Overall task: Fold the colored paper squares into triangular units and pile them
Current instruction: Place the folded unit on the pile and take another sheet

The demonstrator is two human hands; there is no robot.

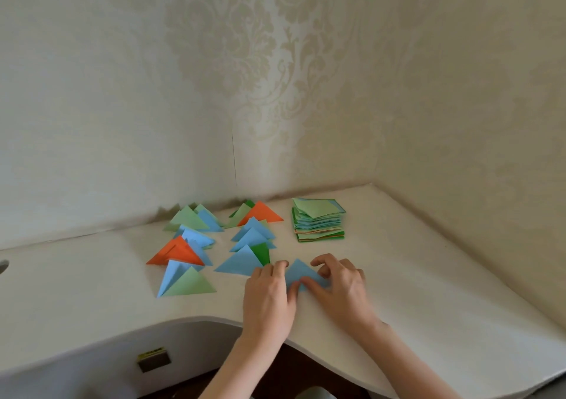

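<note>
1. The wall with a pale pattern makes a corner behind the desk; the desk is white, and its front edge curves in toward me.
2. My two forearms come up from the bottom of the view and lean toward each other, so that my hands meet over one paper near the front middle of the desk.
3. The stack of unfolded squares lies far right, close to the wall, well apart from my hands. Its top sheet is light green, and the edges under it show green, blue and orange.
4. The folded triangles lie spread to the left of the stack, in blue, light green, dark green and orange; many of them overlap.
5. My left hand lies palm down; its straight fingers press the left edge of the blue triangle, and the thumb touches the lower part of it.
6. My right hand is arched over the right side of the same paper. The fingers are curled, the tips are on the paper, and the thumb pinches its lower fold.
7. The blue triangle lies flat on the desk between my hands, just right of a bigger blue one.
</note>
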